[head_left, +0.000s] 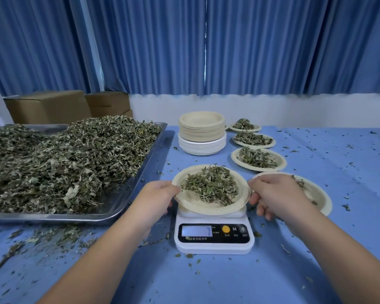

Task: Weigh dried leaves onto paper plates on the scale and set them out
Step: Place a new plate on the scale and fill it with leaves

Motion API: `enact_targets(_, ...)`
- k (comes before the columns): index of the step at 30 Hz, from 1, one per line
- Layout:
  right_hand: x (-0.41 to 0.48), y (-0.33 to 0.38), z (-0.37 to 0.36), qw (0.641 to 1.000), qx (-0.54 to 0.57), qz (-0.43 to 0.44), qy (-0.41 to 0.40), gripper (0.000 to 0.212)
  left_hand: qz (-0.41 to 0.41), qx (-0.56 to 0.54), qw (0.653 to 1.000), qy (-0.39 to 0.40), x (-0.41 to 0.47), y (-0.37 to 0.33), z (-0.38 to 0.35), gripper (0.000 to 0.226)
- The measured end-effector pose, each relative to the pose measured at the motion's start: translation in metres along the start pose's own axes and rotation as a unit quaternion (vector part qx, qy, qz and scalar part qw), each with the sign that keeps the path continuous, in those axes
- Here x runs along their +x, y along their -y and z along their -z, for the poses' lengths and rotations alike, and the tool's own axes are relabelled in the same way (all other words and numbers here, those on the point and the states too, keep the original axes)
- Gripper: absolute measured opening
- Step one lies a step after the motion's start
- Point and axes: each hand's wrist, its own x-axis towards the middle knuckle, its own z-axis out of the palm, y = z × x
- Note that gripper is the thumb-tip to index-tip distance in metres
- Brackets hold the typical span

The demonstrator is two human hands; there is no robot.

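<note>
A white digital scale (214,238) stands at the table's middle front. Just over its platform is a paper plate (191,201) heaped with dried leaves (211,184). My left hand (156,199) grips the plate's left rim, thumb on top. My right hand (276,196) grips its right rim. A big metal tray (127,194) at the left holds a large heap of dried leaves (59,161). Behind the scale stands a stack of empty paper plates (201,132).
Three filled plates (258,159) line up at the back right, and another plate (318,195) lies partly behind my right hand. Leaf crumbs litter the blue tablecloth (338,238). Cardboard boxes (48,106) and blue curtains stand behind the table.
</note>
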Motion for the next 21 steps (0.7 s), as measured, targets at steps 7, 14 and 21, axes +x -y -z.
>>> enact_targets(7,-0.014,0.012,-0.005,0.986,0.161,-0.012,0.04,0.012,0.034,-0.147,0.988,-0.034,-0.008,-0.004,0.001,0.021)
enact_targets(14,-0.036,0.038,-0.016,0.968,0.244,0.001,0.066,0.023,0.02,-0.229,0.972,-0.049,-0.032,-0.028,0.014,0.021)
enact_targets(21,0.003,0.081,-0.02,0.961,0.266,0.005,0.081,0.012,0.019,-0.213,0.976,-0.033,-0.001,-0.078,0.046,0.013)
